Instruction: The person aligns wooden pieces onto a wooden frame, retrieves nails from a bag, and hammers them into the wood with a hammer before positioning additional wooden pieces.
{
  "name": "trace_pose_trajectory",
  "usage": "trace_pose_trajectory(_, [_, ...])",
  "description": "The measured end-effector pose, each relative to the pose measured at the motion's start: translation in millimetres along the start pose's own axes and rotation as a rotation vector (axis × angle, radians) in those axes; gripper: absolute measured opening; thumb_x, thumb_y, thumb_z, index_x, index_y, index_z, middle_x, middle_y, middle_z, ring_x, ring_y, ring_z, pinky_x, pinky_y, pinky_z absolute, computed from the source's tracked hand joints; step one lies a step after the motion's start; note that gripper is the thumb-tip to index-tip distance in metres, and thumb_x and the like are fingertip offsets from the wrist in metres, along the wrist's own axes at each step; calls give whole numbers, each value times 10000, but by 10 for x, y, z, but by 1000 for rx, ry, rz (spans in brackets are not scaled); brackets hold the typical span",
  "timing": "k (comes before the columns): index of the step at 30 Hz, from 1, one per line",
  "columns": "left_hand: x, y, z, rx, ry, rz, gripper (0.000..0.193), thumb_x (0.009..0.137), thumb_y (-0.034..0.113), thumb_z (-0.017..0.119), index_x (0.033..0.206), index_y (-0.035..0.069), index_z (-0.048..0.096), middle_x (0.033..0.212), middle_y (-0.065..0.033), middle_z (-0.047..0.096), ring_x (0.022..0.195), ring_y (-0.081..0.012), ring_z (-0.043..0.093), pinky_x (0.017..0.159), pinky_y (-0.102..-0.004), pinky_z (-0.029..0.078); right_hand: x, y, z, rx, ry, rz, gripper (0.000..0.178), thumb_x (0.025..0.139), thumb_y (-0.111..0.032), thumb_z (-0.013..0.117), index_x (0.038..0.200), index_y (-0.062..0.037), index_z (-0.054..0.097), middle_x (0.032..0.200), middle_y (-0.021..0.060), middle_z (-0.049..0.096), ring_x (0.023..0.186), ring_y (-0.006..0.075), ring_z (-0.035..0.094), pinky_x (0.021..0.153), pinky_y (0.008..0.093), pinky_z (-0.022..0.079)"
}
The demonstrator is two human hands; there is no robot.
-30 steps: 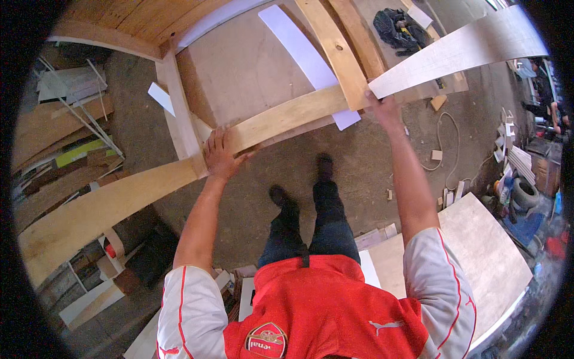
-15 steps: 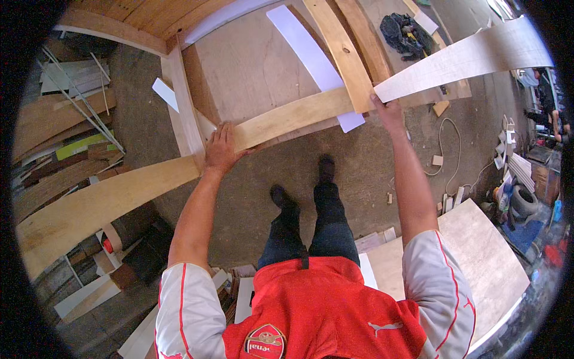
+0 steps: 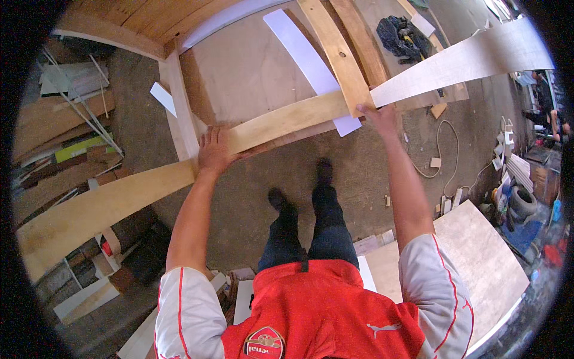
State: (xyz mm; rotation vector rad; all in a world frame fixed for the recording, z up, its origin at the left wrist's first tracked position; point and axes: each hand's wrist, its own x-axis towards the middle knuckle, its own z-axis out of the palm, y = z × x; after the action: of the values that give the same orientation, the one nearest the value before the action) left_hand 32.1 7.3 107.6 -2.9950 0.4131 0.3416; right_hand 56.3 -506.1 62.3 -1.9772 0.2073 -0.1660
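A long pale wooden board (image 3: 287,119) crosses in front of me from lower left to upper right. My left hand (image 3: 214,149) is wrapped over it, beside a joining wooden side piece (image 3: 184,113); its fingers reach across the board and the thumb is hidden. Lying over the board is a narrower knotted wooden plank (image 3: 339,54). My right hand (image 3: 381,118) holds the near end of this plank, thumb on its corner, other fingers partly hidden. A white strip (image 3: 302,51) passes under the long board, its near end sticking out.
A black plastic bag (image 3: 397,37) with tools lies at upper right, near a cable (image 3: 439,140). Boards and offcuts (image 3: 54,143) are heaped at left. A large pale panel (image 3: 478,257) lies at lower right. A wooden cabinet-like piece (image 3: 131,24) stands at upper left.
My right hand has slid slightly left and nearer, its thumb now on the plank's end corner. My left hand stays on the board, its thumb no longer showing. The view has shifted a little.
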Motion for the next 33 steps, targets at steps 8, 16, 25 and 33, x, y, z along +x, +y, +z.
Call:
trace_pose_trajectory(8, [-51, -173, 137, -57, 44, -6, 1125, 682, 673, 810, 1515, 44, 391, 1571, -177, 416, 1494, -395, 337, 1204, -584, 303, -40, -25, 135, 64, 47, 89, 615, 745, -180, 931, 1221, 50, 617, 1163, 136, 705, 1058, 230, 676, 932, 360, 545])
trace_pose_trajectory(16, [-173, -295, 149, -100, 77, -21, 1097, 706, 664, 807, 1531, 73, 390, 1582, -206, 392, 1492, -401, 334, 1250, -553, 243, -25, 286, 129, 176, -12, 216, 639, 745, -190, 937, 1226, 56, 596, 1172, 148, 689, 1097, 251, 659, 931, 391, 563])
trace_pose_trajectory(25, [-251, -360, 197, -117, 132, -72, 1080, 686, 664, 823, 1493, 60, 436, 1558, -205, 415, 1505, -390, 310, 1262, -562, 217, -211, -210, 318, -297, 330, 42, 1007, 610, -354, 971, 1385, 64, 482, 1303, 249, 622, 1232, 408, 586, 1077, 482, 453])
trace_pose_trajectory(33, [-271, -449, 189, -244, 59, -43, 1011, 706, 601, 841, 1493, 100, 452, 1576, -208, 391, 1511, -409, 286, 1267, -564, 207, -268, -593, 281, 66, 107, 290, 1108, 662, -448, 933, 1474, 74, 390, 1415, 307, 550, 1342, 439, 516, 1150, 482, 390])
